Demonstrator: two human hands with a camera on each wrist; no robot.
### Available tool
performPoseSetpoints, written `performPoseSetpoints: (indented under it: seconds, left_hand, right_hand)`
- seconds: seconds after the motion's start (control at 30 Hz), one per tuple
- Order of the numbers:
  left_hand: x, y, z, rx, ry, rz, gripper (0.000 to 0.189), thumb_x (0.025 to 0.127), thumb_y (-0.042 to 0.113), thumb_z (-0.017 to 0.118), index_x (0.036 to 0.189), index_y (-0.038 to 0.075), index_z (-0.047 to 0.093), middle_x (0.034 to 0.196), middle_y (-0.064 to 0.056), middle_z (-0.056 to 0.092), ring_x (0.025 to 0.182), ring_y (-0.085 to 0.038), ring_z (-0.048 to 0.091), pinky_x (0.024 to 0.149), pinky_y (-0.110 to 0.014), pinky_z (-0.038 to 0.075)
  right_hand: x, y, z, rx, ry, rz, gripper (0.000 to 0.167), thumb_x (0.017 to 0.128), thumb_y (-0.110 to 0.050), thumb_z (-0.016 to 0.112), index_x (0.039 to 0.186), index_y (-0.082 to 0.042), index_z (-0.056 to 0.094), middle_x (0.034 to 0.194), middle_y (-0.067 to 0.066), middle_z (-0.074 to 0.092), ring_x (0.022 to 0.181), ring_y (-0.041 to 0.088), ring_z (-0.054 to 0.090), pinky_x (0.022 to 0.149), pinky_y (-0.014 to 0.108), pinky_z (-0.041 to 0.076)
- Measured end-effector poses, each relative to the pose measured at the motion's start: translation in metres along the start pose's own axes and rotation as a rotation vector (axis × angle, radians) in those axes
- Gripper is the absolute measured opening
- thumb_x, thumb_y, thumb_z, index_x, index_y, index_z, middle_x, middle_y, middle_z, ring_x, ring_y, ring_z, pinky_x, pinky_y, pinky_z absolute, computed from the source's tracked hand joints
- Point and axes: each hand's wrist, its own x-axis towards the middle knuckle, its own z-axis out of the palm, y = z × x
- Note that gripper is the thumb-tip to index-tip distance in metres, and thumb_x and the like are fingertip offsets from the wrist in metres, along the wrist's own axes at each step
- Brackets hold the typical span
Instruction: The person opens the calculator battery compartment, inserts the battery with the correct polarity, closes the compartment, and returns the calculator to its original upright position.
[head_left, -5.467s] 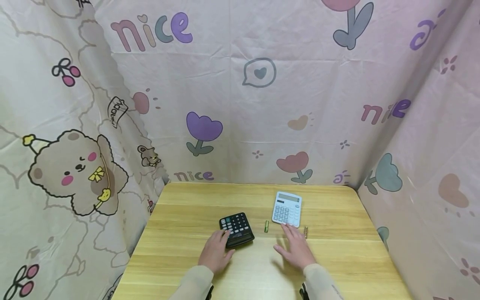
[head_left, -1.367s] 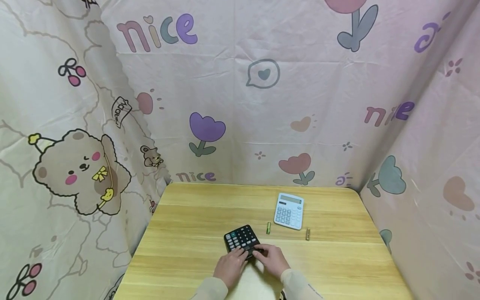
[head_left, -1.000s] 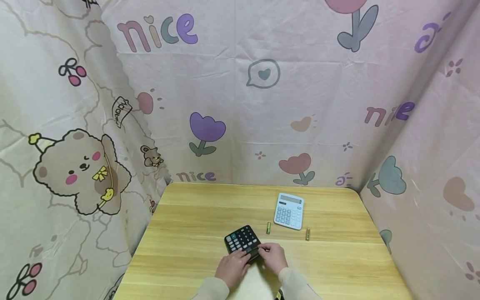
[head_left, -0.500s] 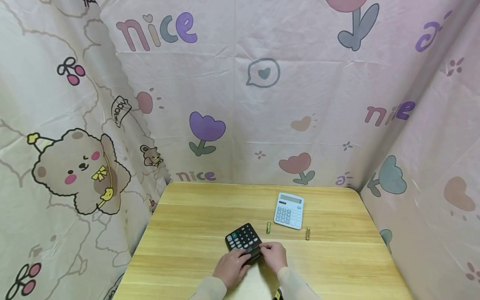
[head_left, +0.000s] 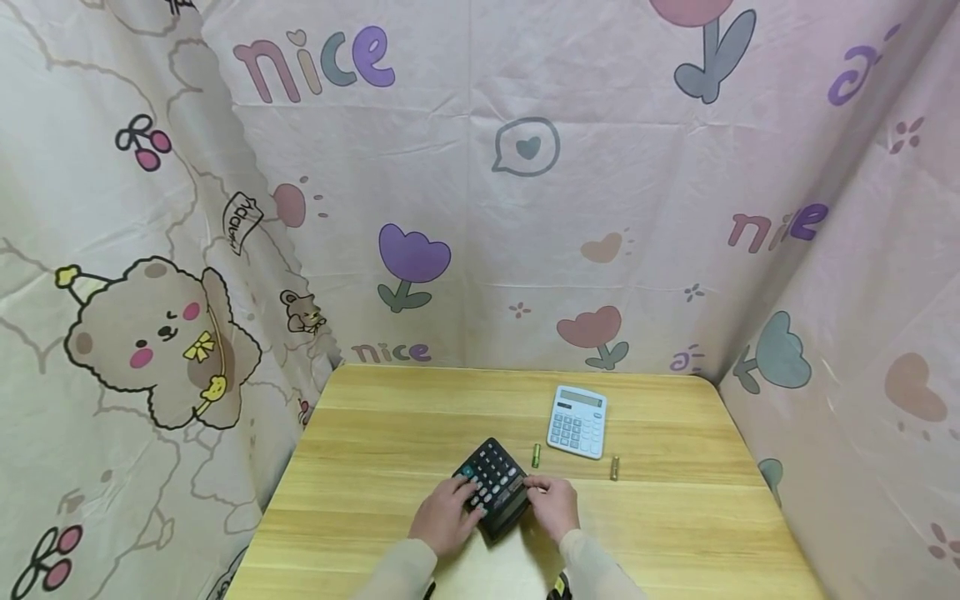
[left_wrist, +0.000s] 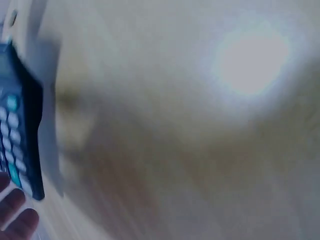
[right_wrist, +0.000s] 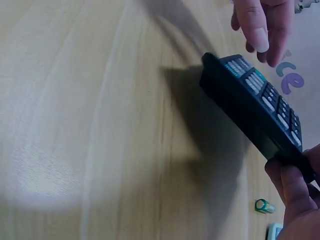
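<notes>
A black calculator (head_left: 498, 492) with white and teal keys is held tilted over the table, its display end toward the lower right. My right hand (head_left: 555, 505) pinches its right edge, thumb on one face and fingers on the other in the right wrist view. My left hand (head_left: 442, 518) is by its left side, fingers extended over the keys in the head view. From the right wrist, a gap shows between those fingers and the black calculator (right_wrist: 255, 110). The left wrist view catches only fingertips (left_wrist: 20, 222) near the keys.
A light blue calculator (head_left: 577, 422) lies face up behind the hands. A green battery (head_left: 536, 456) lies to its left front, and a gold-coloured battery (head_left: 615, 468) to its right front. Patterned curtains (head_left: 480, 200) enclose the wooden table (head_left: 360, 417) at the back and sides.
My right hand came from beside the light blue calculator to grip the black one. The black calculator has since turned counterclockwise, and my left hand has moved off its near edge to the left.
</notes>
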Motion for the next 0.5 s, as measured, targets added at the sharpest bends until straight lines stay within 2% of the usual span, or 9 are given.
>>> performPoseSetpoints:
  seconds: [0.13, 0.23, 0.4, 0.5]
  left_hand:
    - [0.008, -0.008, -0.006, -0.125, -0.036, -0.136, 0.055, 0.089, 0.042, 0.065, 0.133, 0.009, 0.055, 0.132, -0.015, 0.055, 0.118, -0.034, 0.054, 0.097, -0.052, 0.046]
    - [0.014, -0.014, -0.006, -0.198, -0.085, -0.217, 0.061, 0.09, 0.043, 0.063, 0.139, 0.009, 0.048, 0.135, -0.014, 0.053, 0.12, -0.033, 0.053, 0.1, -0.051, 0.044]
    - [0.02, -0.019, -0.01, -0.315, -0.128, -0.292, 0.069, 0.09, 0.044, 0.063, 0.143, 0.007, 0.042, 0.137, -0.017, 0.051, 0.121, -0.037, 0.052, 0.1, -0.055, 0.042]
    - [0.022, -0.019, -0.013, -0.364, -0.14, -0.308, 0.07, 0.091, 0.044, 0.062, 0.145, 0.006, 0.039, 0.138, -0.019, 0.049, 0.122, -0.039, 0.05, 0.102, -0.057, 0.04]
  right_hand:
    - [0.0, -0.005, -0.005, 0.012, -0.021, -0.012, 0.02, 0.079, -0.004, 0.064, 0.094, -0.01, 0.077, 0.107, 0.011, 0.071, 0.094, 0.023, 0.062, 0.075, 0.037, 0.054]
    - [0.0, -0.01, -0.008, 0.027, -0.047, -0.025, 0.021, 0.08, -0.004, 0.063, 0.096, -0.009, 0.076, 0.11, 0.013, 0.07, 0.092, 0.023, 0.063, 0.067, 0.032, 0.054]
    - [0.001, -0.016, -0.011, 0.076, -0.086, -0.052, 0.022, 0.082, -0.002, 0.062, 0.1, -0.006, 0.074, 0.112, 0.016, 0.068, 0.07, 0.019, 0.062, 0.047, 0.026, 0.05]
    - [0.0, -0.019, -0.012, 0.079, -0.085, -0.072, 0.022, 0.082, -0.002, 0.063, 0.099, -0.007, 0.075, 0.112, 0.015, 0.069, 0.073, 0.016, 0.063, 0.049, 0.023, 0.051]
